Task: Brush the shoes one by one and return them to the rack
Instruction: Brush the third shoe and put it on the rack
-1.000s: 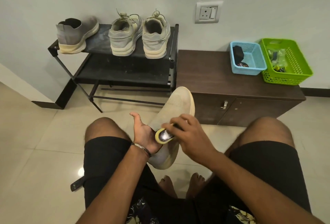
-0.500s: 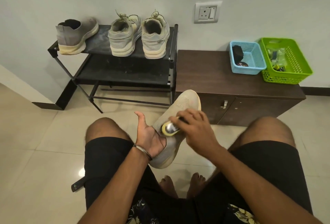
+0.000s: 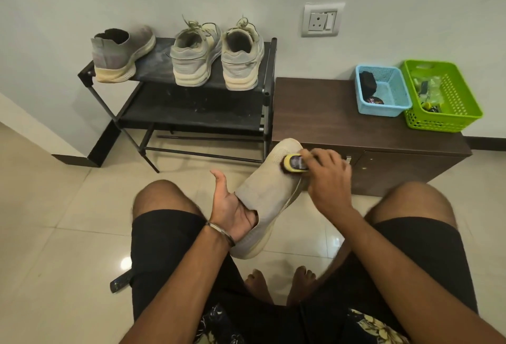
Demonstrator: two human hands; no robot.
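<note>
Brush (image 3: pixel 297 164) moved toeward; left hand's (image 3: pixel 232 208) fingers hidden inside shoe (image 3: pixel 269 193).

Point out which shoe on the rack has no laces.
The grey slip-on shoe at the rack's left end; the two sneakers beside it have tied laces.

The shoe (image 3: pixel 269 195) in the left hand (image 3: pixel 232 206) is pale beige-grey with a cream sole; the brush (image 3: pixel 294 164) under the right hand (image 3: pixel 327 179) is yellow with a dark top. Beyond the hands, the rack (image 3: pixel 191 113) is black. Further right of the right hand, a light-blue basket (image 3: pixel 383 91) and a bright green basket (image 3: pixel 449 97) sit on a dark brown worktop (image 3: pixel 328 119).
</note>
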